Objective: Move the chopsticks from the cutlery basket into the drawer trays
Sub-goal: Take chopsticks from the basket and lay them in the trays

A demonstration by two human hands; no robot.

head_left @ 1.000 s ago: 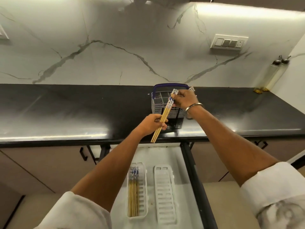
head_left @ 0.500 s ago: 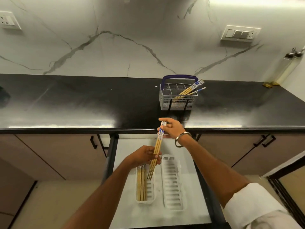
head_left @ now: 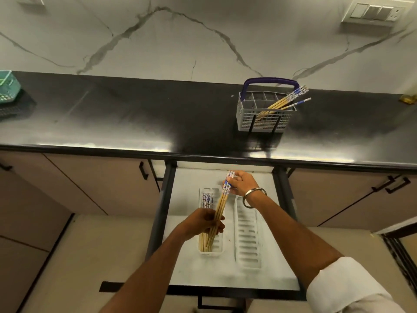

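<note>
A bundle of wooden chopsticks (head_left: 222, 201) with blue-and-white tops is held over the open drawer. My left hand (head_left: 202, 223) grips its lower end and my right hand (head_left: 241, 182) pinches its patterned top. The bundle slants down into the left white tray (head_left: 220, 250), where several chopsticks (head_left: 206, 199) lie flat. The right white tray (head_left: 247, 236) beside it holds nothing. On the black counter stands the grey cutlery basket (head_left: 261, 119) with a purple handle, and several chopsticks (head_left: 283, 101) lean out of it to the right.
The drawer (head_left: 225, 274) is pulled out below the counter edge, with dark rails on both sides. Cabinet doors with black handles flank it. A green plastic basket (head_left: 8, 85) sits at the counter's far left. A switch panel (head_left: 375, 12) is on the marble wall.
Both hands have carried the bundle down from the basket on the counter to the drawer. Its lower end now reaches into the left tray. The view has tilted downward.
</note>
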